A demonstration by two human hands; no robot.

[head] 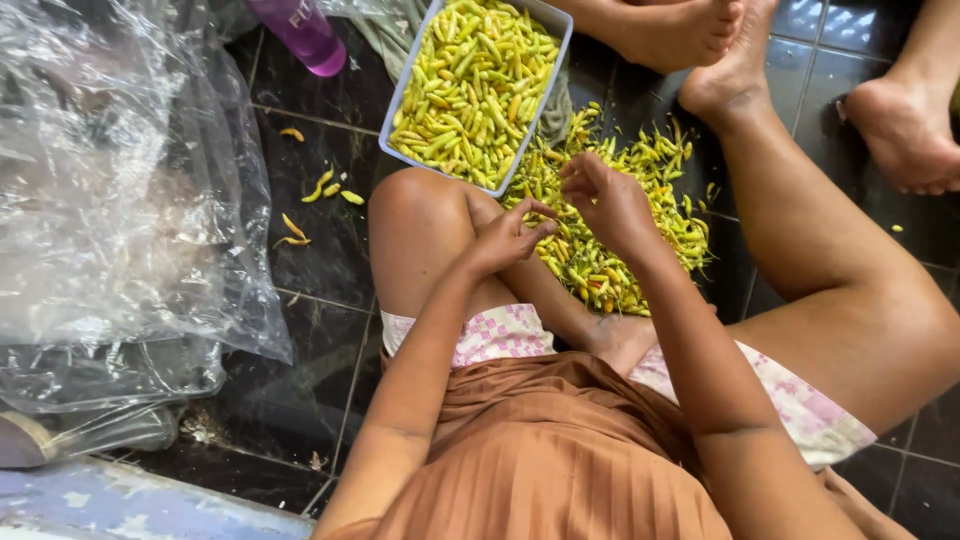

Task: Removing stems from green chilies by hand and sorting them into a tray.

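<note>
Pinching a small chili (546,211) between left hand (508,238) and right hand (610,200), fingertips closed on it. Hovering over the chili pile (610,215) on the floor (320,240), near a full tray (557,30).

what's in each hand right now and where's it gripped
The left hand pinches something small at its fingertips, too hidden to identify. The right hand hovers curled over the chili pile; whether it holds one cannot be told.
</note>
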